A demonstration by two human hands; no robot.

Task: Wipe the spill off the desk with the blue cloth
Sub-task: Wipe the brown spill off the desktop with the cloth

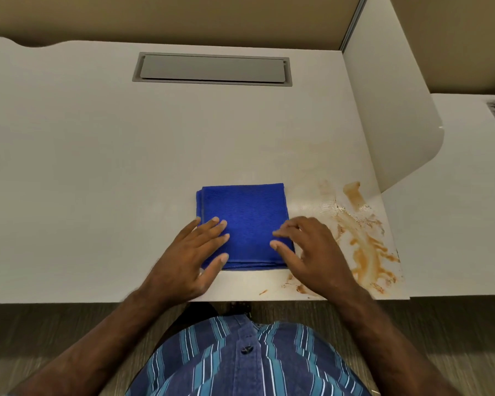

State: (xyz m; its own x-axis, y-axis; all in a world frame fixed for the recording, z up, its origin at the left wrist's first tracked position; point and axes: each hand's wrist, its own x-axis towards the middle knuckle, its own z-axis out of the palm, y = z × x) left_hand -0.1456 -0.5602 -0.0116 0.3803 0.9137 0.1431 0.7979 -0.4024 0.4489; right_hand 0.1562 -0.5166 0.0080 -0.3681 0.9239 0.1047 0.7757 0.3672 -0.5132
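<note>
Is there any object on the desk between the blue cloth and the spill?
Nothing visible. The blue cloth lies under both hands, and only bare desk separates its right edge from the orange-brown spill.

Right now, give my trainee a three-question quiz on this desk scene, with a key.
1. True or false: the blue cloth is folded and lies flat on the desk.
2. On which side of the cloth is the orange-brown spill? A) the person's left B) the person's right C) behind it, by the grey cable hatch
3. Which hands touch the cloth?

Key:
1. True.
2. B.
3. Both: the left hand and the right hand rest their fingers on its near corners, without gripping it.
</note>
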